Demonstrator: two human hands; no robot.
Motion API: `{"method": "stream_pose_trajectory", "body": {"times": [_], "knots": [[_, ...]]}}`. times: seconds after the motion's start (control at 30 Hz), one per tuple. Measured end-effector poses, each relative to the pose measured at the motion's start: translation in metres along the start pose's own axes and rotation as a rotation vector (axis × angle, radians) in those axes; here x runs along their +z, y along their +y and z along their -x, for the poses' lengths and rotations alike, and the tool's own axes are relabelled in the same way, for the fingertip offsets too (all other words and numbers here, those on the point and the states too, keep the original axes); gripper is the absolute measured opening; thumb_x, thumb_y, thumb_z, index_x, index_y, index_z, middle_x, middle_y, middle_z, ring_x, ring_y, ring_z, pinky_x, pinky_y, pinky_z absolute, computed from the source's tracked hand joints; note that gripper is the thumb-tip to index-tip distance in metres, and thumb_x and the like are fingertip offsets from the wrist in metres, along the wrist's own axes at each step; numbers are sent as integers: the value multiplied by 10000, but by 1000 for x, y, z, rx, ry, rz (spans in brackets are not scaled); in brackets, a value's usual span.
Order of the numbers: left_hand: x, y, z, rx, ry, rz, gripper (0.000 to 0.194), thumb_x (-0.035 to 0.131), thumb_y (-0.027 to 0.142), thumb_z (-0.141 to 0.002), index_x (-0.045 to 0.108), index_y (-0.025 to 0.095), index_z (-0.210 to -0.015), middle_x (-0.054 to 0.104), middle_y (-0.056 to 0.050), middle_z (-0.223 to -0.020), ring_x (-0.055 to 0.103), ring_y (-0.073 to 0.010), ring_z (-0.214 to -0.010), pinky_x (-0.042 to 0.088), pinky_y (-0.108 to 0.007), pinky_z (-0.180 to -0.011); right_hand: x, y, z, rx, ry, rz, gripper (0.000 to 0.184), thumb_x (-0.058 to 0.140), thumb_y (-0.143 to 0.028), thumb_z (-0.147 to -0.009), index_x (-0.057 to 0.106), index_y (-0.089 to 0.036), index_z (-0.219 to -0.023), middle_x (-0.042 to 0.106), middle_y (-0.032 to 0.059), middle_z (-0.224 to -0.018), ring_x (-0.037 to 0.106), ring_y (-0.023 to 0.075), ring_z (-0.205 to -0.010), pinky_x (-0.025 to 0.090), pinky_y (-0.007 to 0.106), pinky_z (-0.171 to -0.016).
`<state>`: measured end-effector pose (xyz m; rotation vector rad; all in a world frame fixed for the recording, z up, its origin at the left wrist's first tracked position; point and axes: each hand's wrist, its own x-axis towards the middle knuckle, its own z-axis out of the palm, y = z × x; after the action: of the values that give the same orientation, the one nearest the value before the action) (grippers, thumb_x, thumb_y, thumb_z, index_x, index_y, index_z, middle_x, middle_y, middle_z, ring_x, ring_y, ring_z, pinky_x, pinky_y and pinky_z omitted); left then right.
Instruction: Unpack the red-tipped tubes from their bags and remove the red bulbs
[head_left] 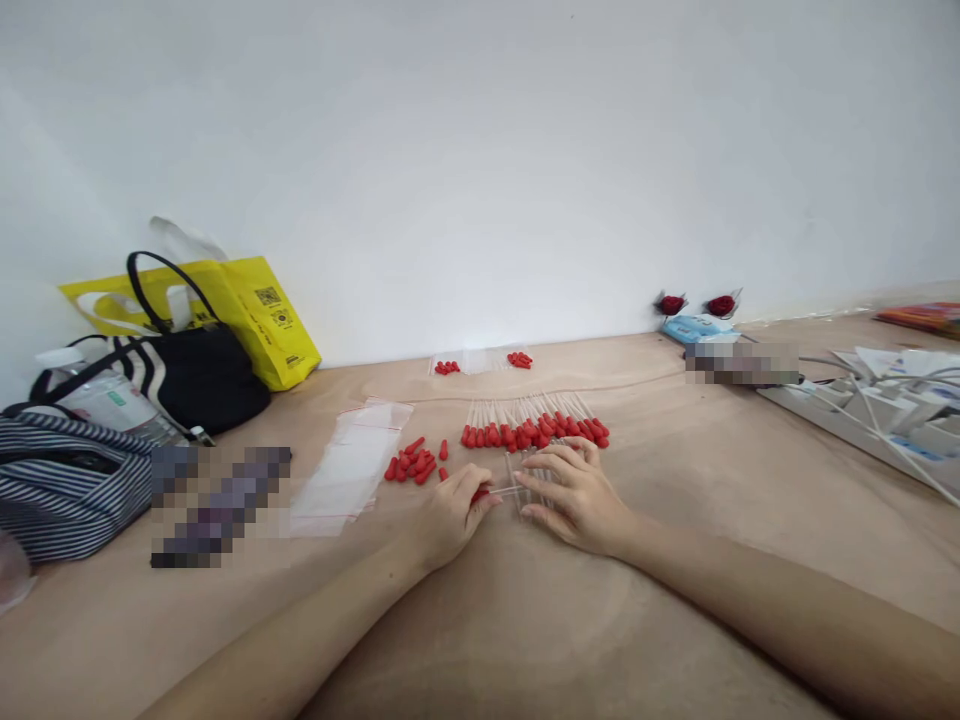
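Between the thumb and fingers of my left hand (454,515) is a red rubber bulb (480,494), mostly covered. A thin clear dropper tube (508,490) runs from it toward my right hand (577,495), whose fingertips close on its far end. More clear tubes (553,476) lie under my right palm and fingers, partly hidden. Just beyond my hands lies a row of red-bulbed droppers (532,432), bulbs toward me and tubes pointing to the wall. Several loose red rubber bulbs (411,462) are piled to the left of my left hand.
Flat clear zip bags (349,465) lie left of the bulbs. Small bags with red bulbs (446,368) rest near the wall. At left stand a yellow bag (289,340), a black bag (210,375) and a striped pouch (75,490). A power strip with cables (862,405) lies at right.
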<state>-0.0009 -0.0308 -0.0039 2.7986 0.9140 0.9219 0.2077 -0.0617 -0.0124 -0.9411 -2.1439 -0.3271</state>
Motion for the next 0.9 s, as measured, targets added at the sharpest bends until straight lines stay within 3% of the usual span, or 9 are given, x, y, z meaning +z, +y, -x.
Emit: {"method": "stream_pose_trajectory", "body": {"times": [0.2,0.43,0.57,0.9], "knots": [[4,2,-7,31,48,-6,169,457,316,-833,538,168,-838,616,-29,-740,564,-134,-675,439,-257,-632,8,4,-2,21,-10,-78,133,512,-270,-821,627,-259,-887,670,-23,-784,522,156,-876,201,423,-893],[2,1,-6,127,102,-82,168,518,287,-803,619,200,-905,669,-44,-915,567,-183,-928,419,-358,-826,7,5,2,61,13,-82,152,495,-252,-827,624,-264,-906,679,-21,-786,539,146,-864,190,422,-920],[4,1,-6,170,124,-95,161,500,260,-819,623,193,-899,682,-31,-905,579,-169,-936,380,-383,-905,6,4,0,44,23,-80,184,519,-285,-816,606,-261,-976,678,-15,-753,538,156,-868,197,425,-914],[-4,5,-1,183,95,-167,144,519,266,-807,643,241,-739,698,29,-846,597,-175,-881,291,-434,-925,-2,2,1,-77,81,-32,129,534,-239,-793,627,-271,-876,645,-42,-587,542,165,-864,201,440,-922]]}}
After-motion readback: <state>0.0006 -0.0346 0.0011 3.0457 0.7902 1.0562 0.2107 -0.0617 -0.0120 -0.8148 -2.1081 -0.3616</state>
